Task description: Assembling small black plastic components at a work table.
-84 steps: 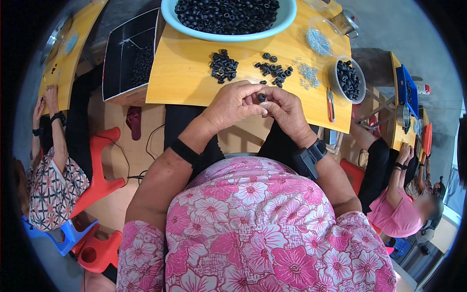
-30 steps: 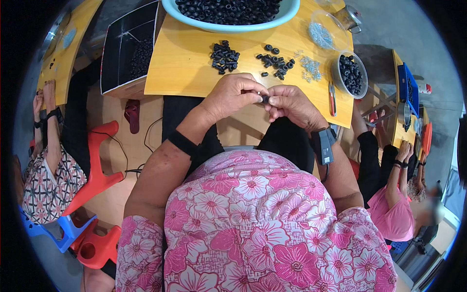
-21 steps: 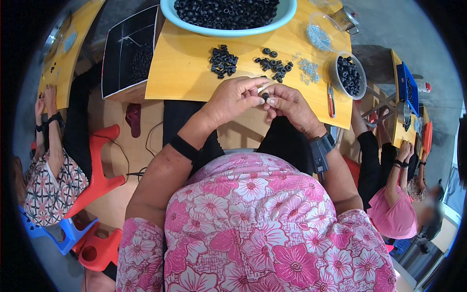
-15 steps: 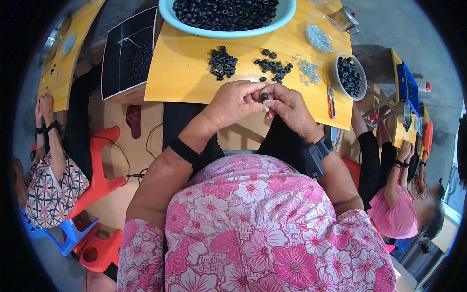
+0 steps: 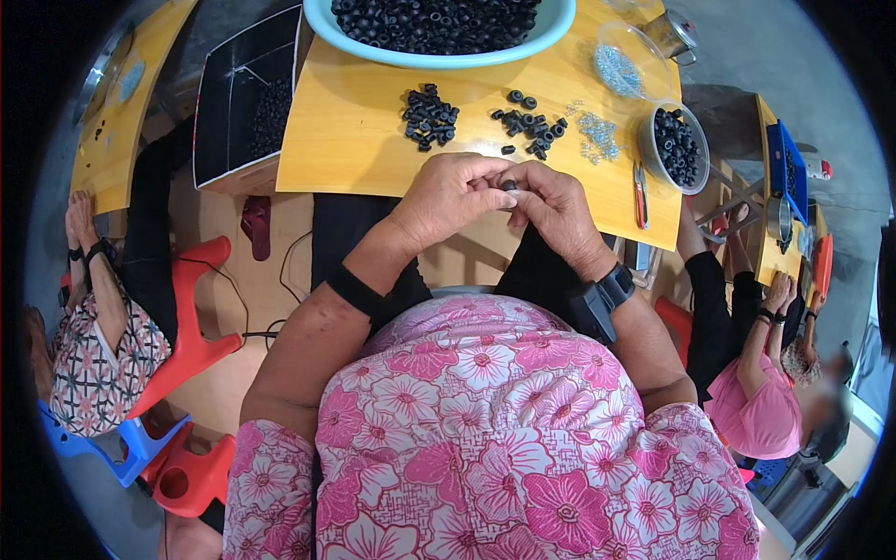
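My left hand and my right hand meet just off the front edge of the yellow table. Between their fingertips is a small black rubber piece, partly covered by the thumbs and pinched from both sides. Just beyond the hands lie two loose groups of like parts: a pile of black rubber pieces on the left and a scattered group of black pieces on the right. Beside the latter is a patch of small clear pieces.
A pale blue basin full of black pieces stands at the back. To the right are a clear tub of black pieces, a bowl of clear pieces and red-handled pliers. A box stands left. Other people sit at tables on both sides.
The black piece has turned between my fingertips, and my left thumb has shifted against it. The table and its things appear slightly shifted in the view.
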### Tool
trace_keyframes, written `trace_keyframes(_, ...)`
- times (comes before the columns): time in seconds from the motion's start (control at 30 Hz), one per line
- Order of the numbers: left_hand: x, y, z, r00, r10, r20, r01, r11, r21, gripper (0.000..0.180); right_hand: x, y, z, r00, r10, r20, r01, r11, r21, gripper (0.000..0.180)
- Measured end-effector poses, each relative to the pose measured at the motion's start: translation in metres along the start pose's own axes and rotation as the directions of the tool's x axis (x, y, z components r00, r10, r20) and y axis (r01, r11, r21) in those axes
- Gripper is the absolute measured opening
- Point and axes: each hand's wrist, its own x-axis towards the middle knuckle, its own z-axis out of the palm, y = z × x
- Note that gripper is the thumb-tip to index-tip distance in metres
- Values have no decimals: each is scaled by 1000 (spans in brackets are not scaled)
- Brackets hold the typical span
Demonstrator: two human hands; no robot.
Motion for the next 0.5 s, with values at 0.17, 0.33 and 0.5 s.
trace_keyframes(0.17, 6, 4, 1, 999, -7, 36, 7, 1000, 7, 35, 3, 11, -6, 1000, 21, 3, -21, 989, 144, 14)
trace_keyframes(0.33, 3, 4, 2, 994, 91, -53, -85, 991, 103, 48, -2, 6, -17, 993, 49, -111, -11, 948, 318, 13)
trace_keyframes(0.5, -5, -10, 0, 996, 69, -53, -63, 992, 108, 48, -17, 8, -47, 801, -241, -547, 235, 968, -83, 20)
